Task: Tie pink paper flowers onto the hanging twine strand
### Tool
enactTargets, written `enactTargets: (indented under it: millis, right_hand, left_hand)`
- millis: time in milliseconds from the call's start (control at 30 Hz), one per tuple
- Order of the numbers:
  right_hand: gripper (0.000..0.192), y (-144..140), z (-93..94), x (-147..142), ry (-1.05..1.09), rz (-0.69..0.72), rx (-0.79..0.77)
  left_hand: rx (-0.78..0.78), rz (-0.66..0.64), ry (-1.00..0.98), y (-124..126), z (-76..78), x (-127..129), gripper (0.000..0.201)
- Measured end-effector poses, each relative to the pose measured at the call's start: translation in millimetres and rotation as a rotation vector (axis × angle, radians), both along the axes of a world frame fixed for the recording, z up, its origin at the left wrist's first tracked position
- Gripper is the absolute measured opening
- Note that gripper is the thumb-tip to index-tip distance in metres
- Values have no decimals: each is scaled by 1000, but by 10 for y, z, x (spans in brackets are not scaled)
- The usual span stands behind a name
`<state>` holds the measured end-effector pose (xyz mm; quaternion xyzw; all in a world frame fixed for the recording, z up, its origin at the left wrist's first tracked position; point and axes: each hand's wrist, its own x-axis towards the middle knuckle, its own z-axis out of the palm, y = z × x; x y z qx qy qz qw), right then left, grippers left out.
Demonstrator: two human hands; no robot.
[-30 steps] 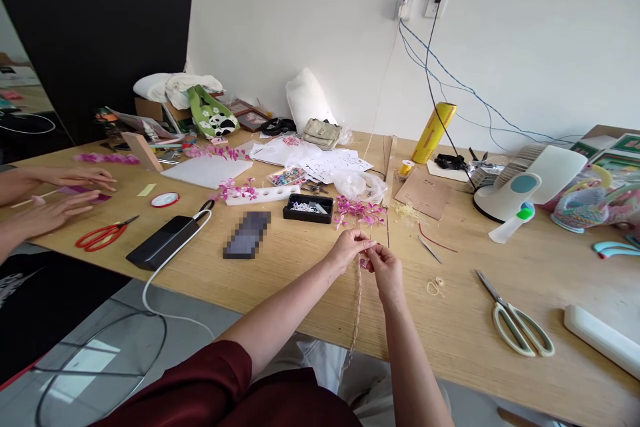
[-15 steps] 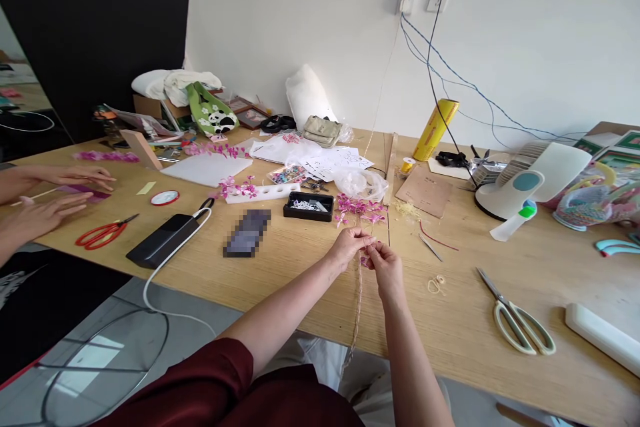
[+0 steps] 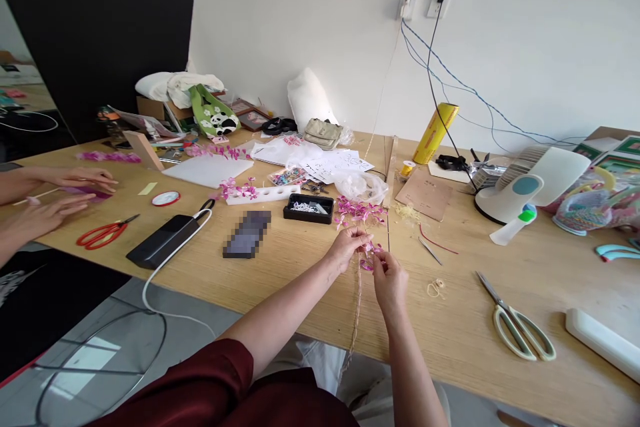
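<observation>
A braided beige cord [image 3: 357, 310] hangs from my left hand [image 3: 347, 248] over the table's front edge. My left hand is closed in a pinch at the cord's upper end, where pink flowers join it. Just right of it, my right hand [image 3: 391, 278] has thumb and forefinger drawn together at a small pink-purple flower [image 3: 369, 260]; the exact point of contact is too small to make out. Beyond my fingers lies a larger cluster of pink flowers [image 3: 359, 210] on the table.
A black tray [image 3: 309, 217] of small white pieces stands behind my hands. Tweezers [image 3: 431, 251], scissors [image 3: 520, 323] and a fan [image 3: 520, 183] are to the right. A phone [image 3: 247, 233] and black power bank [image 3: 165, 240] lie left, near another person's hands [image 3: 55, 207].
My right hand has moved slightly down and right, away from my left hand, so more of the small pink flower shows between them. My left hand stays nearly in place.
</observation>
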<state>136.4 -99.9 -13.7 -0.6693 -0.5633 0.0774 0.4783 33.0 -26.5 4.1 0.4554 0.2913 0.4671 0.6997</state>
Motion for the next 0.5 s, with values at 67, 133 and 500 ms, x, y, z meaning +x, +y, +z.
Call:
enactTargets:
  millis: [67,133,500]
  right_hand:
    - [23,-33,4,53,5,-18,-16]
    - [25,-58,24,116,9,-43,-34]
    - [22,99,144,571,34,-86,-131]
  left_hand:
    - [3,-26,-16,11,0,-6,30]
    - [13,-29,-21,23,-3,-9,30]
    - [112,13,103,328,39,-80,33]
